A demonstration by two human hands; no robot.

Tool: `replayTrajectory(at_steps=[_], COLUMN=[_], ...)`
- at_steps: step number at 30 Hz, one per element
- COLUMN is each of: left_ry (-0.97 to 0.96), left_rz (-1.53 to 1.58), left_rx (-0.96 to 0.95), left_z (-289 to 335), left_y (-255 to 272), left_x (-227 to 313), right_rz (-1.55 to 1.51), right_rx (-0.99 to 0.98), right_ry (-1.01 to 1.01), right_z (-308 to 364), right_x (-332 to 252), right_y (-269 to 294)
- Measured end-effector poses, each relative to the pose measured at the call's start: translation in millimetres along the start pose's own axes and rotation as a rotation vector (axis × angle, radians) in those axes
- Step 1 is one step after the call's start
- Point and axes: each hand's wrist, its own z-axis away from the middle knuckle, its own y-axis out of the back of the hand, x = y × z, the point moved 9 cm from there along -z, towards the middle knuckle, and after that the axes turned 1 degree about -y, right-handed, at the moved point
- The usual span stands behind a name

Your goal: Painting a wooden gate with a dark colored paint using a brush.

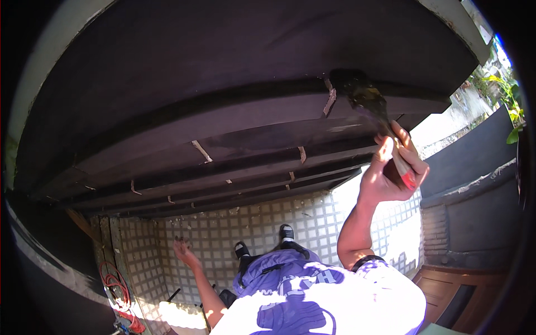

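My right hand (385,177) is raised, fingers closed around the handle of a paintbrush (367,100) with a red handle end. The brush's dark bristles press against a dark brown-black boarded surface (240,50) overhead, beside a pale unpainted strip (330,99) that runs across a board edge. More short pale strips (201,151) cross the lower boards. My left hand (186,252) hangs low at my side, away from the boards; it is open with its fingers apart and holds nothing.
Below me lies a checkered tile floor (223,226). Coiled red cable (114,285) hangs at the lower left. To the right stand a dark grey wall (469,206) and a brown wooden door (435,287). Green leaves (511,92) show at the far right.
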Motion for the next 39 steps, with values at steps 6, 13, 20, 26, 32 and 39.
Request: replayTrajectory(at_steps=[6, 13, 20, 26, 32, 39], left_ry=[-0.644, -1.477, -1.672, -1.722, -1.834, -1.86], left_rz=[0.099, -0.124, -0.123, -0.178, -0.171, -0.089], left_rx=[-0.195, 0.031, 0.262, 0.39, 0.489, 0.416], left_z=[-23.5, 5.9, -27.0, -30.6, -31.4, -34.2], left_y=[-116.9, -156.0, -174.8, -174.7, -176.4, -178.5], left_x=[269.0, 432.9, 454.0, 457.0, 461.7, 466.9], right_rz=[0.032, 0.188, 0.312, -0.101, 0.373, -0.016], right_rx=[-0.058, -0.044, -0.075, -0.108, 0.068, -0.026], right_ry=[0.032, 0.124, 0.048, 0.007, -0.062, -0.193], right_z=[43.9, 17.5, 31.8, 48.8, 33.4, 32.8], right_x=[-46.2, -22.7, -54.9, -42.4, -20.7, -50.2], right_y=[-70.0, -35.4, -61.4, -67.9, -35.6, -67.9])
